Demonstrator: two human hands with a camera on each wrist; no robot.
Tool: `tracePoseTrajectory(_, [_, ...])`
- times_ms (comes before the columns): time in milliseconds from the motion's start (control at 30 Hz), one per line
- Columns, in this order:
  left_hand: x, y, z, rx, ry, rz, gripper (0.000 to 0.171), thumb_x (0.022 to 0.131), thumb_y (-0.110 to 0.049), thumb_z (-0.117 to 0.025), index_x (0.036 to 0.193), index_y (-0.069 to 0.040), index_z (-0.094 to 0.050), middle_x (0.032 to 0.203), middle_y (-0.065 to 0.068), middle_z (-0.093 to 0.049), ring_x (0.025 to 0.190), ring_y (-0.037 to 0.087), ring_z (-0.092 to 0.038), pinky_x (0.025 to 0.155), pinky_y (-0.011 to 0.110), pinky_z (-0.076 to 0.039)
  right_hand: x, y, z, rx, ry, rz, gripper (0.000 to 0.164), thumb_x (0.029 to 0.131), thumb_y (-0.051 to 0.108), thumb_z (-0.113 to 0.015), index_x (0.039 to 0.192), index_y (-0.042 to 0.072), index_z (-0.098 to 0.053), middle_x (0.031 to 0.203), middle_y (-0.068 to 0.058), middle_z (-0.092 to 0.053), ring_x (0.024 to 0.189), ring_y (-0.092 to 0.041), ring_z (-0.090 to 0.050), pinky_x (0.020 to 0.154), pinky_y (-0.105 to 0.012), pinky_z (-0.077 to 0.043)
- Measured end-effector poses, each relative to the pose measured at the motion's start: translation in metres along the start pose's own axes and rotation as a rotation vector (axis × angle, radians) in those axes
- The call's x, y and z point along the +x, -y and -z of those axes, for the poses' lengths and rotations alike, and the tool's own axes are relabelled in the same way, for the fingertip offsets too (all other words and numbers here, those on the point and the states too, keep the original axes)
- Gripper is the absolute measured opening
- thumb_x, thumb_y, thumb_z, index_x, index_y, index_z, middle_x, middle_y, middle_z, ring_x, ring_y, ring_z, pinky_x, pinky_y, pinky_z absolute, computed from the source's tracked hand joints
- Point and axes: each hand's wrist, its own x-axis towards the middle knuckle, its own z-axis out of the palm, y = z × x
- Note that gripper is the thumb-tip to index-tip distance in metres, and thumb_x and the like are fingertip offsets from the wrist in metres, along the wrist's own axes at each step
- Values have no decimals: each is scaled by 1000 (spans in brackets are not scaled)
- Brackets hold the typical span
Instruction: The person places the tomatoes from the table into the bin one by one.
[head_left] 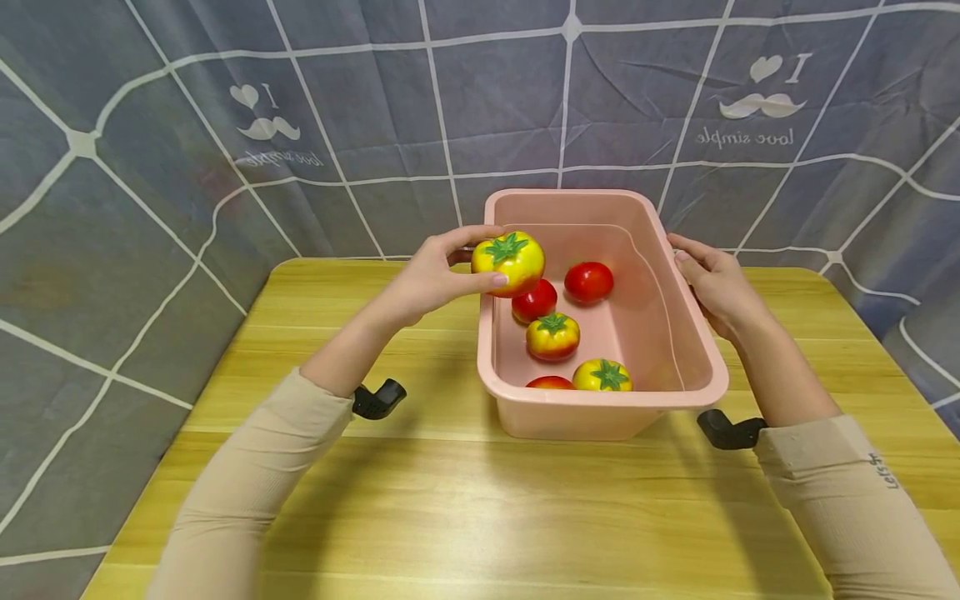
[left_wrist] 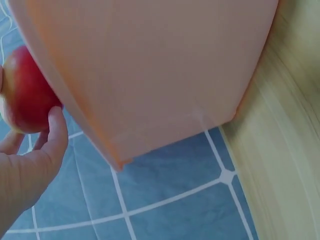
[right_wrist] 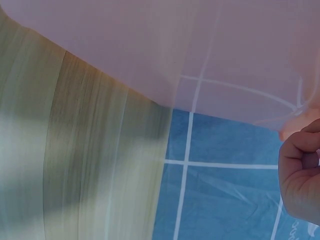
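Observation:
In the head view my left hand point(head_left: 438, 275) holds a yellow-and-red tomato point(head_left: 521, 265) with a green leafy top, thumb in front and fingers behind, above the left rim of a pink plastic bin point(head_left: 570, 421). From the left wrist, the tomato's red underside point(left_wrist: 32, 92) shows beside the bin's wall. My right hand point(head_left: 712, 283) grips the bin's right rim, its fingers curled at the edge in the right wrist view. Inside the bin lie red tomatoes point(head_left: 588, 282) and yellow-red tomatoes point(head_left: 552, 340); the front wall partly hides one tomato point(head_left: 550, 382).
The bin stands on a light wooden table point(head_left: 450, 508), towards its back edge. A grey-blue curtain point(head_left: 375, 125) with white grid lines hangs behind and along the sides. Black wrist mounts point(head_left: 378, 399) stick out at both cuffs.

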Motion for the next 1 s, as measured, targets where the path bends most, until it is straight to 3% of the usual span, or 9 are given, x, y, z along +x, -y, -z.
tracePoseTrajectory(233, [2, 3, -10, 39, 65, -6, 57, 80, -19, -74, 132, -12, -52, 125, 3, -55, 103, 19, -55, 86, 29, -50, 1, -1, -1, -12, 3, -3, 58, 100, 30, -37, 149, 9, -17, 148, -22, -24, 94, 3, -55, 75, -15, -50])
tracePoseTrajectory(600, [2, 8, -12, 79, 41, -16, 44, 81, -13, -73, 122, -5, -60, 115, 6, -61, 93, 21, -55, 80, 29, -50, 3, 0, -1, 22, 0, 8, 59, 99, 30, -40, 149, 8, -18, 146, -23, -24, 91, 4, -56, 74, -15, -51])
tracePoseTrajectory(800, [-1, 13, -7, 32, 48, -46, 44, 82, -10, -71, 123, -5, -58, 120, 7, -59, 104, 20, -56, 89, 30, -48, 3, -1, -1, 13, 2, -7, 59, 99, 30, -39, 149, 10, -17, 146, -22, -26, 92, 3, -56, 74, -15, -51])
tracePoseTrajectory(900, [-8, 18, 0, 116, 73, -96, 49, 82, -15, -72, 128, -9, -55, 127, 4, -55, 114, 20, -51, 95, 34, -45, 3, -6, 2, 7, 22, 0, 60, 99, 33, -39, 150, 10, -16, 138, -15, -36, 90, 2, -57, 73, -16, -51])
tracePoseTrajectory(1000, [-19, 25, 12, 287, 111, -143, 57, 83, -23, -71, 134, -14, -50, 137, 3, -45, 125, 20, -41, 101, 42, -38, 0, -15, 11, -48, 46, 38, 61, 99, 35, -37, 149, 7, -16, 112, -3, -53, 79, -2, -60, 68, -17, -52])
